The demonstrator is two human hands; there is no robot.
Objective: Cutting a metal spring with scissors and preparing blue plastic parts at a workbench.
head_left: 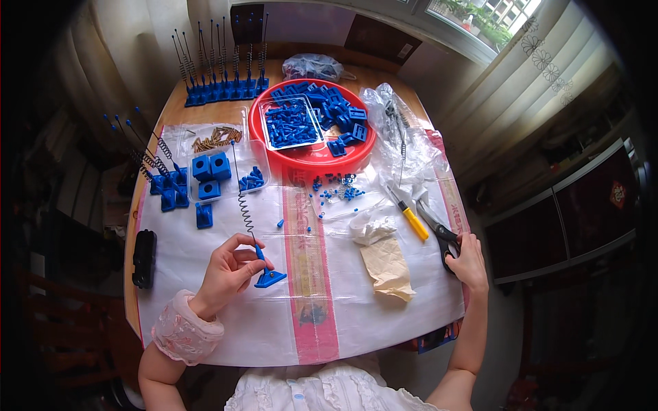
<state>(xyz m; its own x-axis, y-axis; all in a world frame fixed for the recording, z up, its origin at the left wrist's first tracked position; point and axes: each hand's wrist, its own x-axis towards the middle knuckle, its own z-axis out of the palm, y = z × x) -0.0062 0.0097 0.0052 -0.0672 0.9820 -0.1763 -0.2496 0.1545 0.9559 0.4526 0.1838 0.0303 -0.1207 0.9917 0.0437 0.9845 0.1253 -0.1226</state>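
Note:
My left hand (232, 271) is closed on a spring wire piece (270, 279) above the near left of the table. The piece has a blue plastic foot and stem; its black coiled wire rises to a small blue tip. At the right edge my right hand (469, 263) grips the black handles of a pair of scissors (447, 235), whose blades point away from me. Beside the scissors lies a yellow-handled screwdriver (414, 223). Left of that are a crumpled tan piece of paper (386, 268) and a crumpled white wrapper (373, 227).
A red basin (274, 161) holds blue plastic parts and a clear tray (320, 142). Finished-looking spring pieces (226, 91) stand far left, others (168, 186) nearer. Blue blocks (211, 166), brass screws (218, 139), tiny caps (343, 188), a plastic bag (418, 147) and a black case (144, 259) lie around.

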